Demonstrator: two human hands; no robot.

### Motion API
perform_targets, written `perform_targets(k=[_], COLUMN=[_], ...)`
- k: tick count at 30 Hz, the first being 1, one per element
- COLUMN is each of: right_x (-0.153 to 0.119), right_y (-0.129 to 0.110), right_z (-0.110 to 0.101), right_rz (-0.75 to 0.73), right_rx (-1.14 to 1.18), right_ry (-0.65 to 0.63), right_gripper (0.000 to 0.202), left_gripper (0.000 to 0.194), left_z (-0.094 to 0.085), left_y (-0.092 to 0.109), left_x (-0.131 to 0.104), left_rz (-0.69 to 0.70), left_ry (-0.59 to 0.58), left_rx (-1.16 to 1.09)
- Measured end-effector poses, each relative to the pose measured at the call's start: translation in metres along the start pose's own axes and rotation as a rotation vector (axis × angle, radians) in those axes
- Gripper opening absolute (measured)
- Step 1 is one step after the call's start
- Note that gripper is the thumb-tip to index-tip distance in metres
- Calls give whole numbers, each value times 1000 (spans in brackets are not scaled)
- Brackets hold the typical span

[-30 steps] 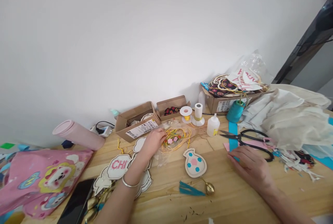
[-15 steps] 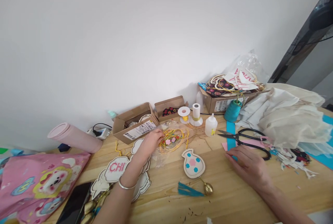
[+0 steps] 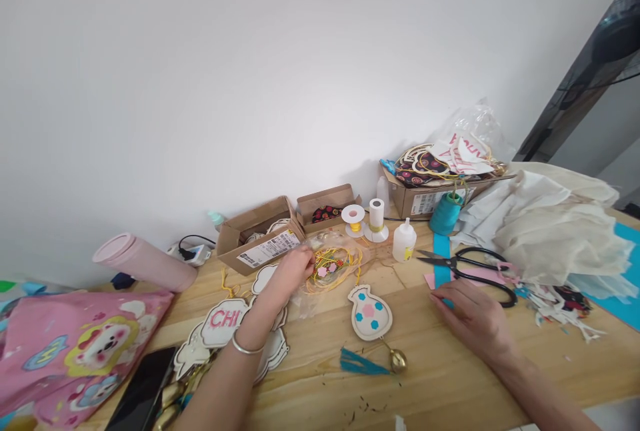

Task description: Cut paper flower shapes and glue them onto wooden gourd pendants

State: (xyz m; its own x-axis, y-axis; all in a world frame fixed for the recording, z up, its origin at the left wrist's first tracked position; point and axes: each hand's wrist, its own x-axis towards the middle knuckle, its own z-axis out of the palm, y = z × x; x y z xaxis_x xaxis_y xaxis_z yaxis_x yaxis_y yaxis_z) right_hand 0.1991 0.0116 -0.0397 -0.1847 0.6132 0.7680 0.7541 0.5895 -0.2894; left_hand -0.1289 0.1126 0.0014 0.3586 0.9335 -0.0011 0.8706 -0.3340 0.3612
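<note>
My left hand [image 3: 296, 269], a silver bangle on its wrist, reaches to the edge of a clear plastic bag holding yellow cords [image 3: 345, 264] and small pink flower pieces [image 3: 327, 270]. Its fingers are bent together, and what they pinch is hidden. My right hand [image 3: 473, 321] rests on the table with thumb and fingers closed on a small blue piece [image 3: 449, 302]. Between the hands lies a pouch-shaped wooden pendant [image 3: 371, 314] bearing one pink and several blue pieces. Attached below it are a gold bell [image 3: 398, 360] and a blue tassel [image 3: 364, 361].
Black-handled scissors [image 3: 475, 267] lie beyond my right hand, near a glue bottle [image 3: 404, 241] and teal thread cone [image 3: 447, 213]. Cardboard boxes [image 3: 260, 234] line the wall. Wooden plaques [image 3: 223, 324] and a phone [image 3: 143, 391] are on the left, pale fabric [image 3: 545, 217] on the right.
The view has shifted very slightly. My left hand stays at the bag with its fingers bent a little differently; my right hand keeps its place with the blue piece.
</note>
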Motion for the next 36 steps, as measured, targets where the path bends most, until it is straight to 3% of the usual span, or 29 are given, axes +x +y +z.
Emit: perform_targets(k=[7, 12, 14, 15, 18, 21, 25, 30, 36], right_x=[-4, 11, 29, 39, 61, 65, 50, 40, 40], right_y=[3, -13, -35, -47, -81, -96, -91, -80, -68], right_z=[2, -5, -10, -12, -12, -5, 2, -2, -10], right_rz=[26, 105, 156, 181, 239, 284, 291, 229, 79], right_rx=[33, 141, 247, 305, 494, 636, 677, 626, 423], right_ry=[4, 78, 121, 138, 124, 49, -16, 16, 0], right_gripper=[10, 11, 14, 16, 13, 9, 15, 18, 19], left_gripper=[8, 28, 31, 29, 20, 14, 17, 17, 16], left_z=[-17, -29, -22, -15, 7, 20, 20, 23, 25], left_y=[4, 13, 32, 45, 94, 138, 163, 163, 164], left_x=[-9, -32, -45, -52, -68, -77, -80, -80, -75], left_rz=[-169, -256, -269, -293, -332, -358, -402, -382, -315], left_ry=[123, 294, 298, 258, -26, -129, -117, -60, 6], left_rx=[-309, -608, -763, -1043, -1663, -1920, -1961, -1804, -1459])
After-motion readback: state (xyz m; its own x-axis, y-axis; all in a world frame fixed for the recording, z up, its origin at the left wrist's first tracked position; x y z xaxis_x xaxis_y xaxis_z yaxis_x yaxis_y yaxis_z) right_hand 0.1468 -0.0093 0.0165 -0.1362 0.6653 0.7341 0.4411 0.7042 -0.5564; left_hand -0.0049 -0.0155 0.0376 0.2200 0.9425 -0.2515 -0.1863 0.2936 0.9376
